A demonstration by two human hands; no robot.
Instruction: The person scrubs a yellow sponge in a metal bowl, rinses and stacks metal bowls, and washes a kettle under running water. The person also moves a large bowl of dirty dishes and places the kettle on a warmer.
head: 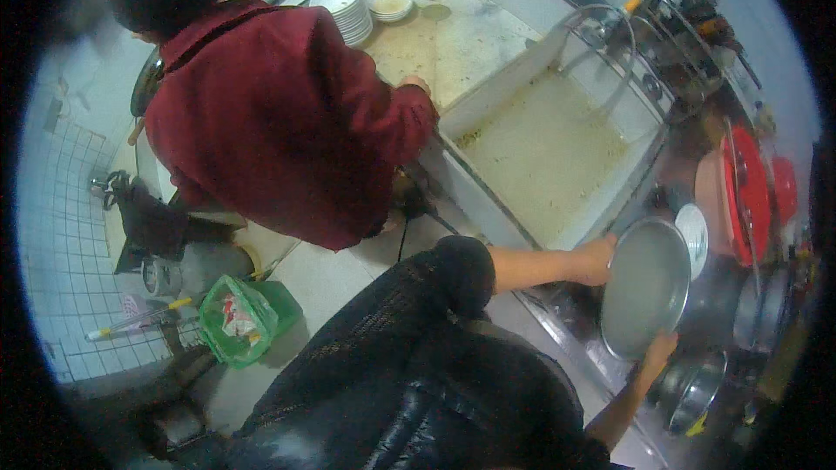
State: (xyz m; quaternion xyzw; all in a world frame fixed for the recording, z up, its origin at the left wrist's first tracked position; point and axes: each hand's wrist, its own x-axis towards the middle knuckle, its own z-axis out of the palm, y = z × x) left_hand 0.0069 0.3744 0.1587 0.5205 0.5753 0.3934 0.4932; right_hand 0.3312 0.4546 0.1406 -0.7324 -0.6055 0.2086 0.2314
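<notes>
Both of my hands hold a round metal basin (645,290) by opposite sides of its rim. My left hand (595,261) grips the side nearer the sink, and my right hand (661,347) has the other side. The basin is tilted, its inside a plain grey-green; whether liquid is in it, I cannot tell. A white plate (693,241) shows just past the basin's rim. Close to my right hand, a shiny metal bowl (695,391) rests on the steel counter (581,333).
A large sink (483,189) holds cloudy water, with a hose (630,32) over it. Another person in a dark red top (274,117) stands beside it. Stacked white plates (339,10), a red basin (744,196), a green bin (241,333) and a gas cylinder (209,267) are around.
</notes>
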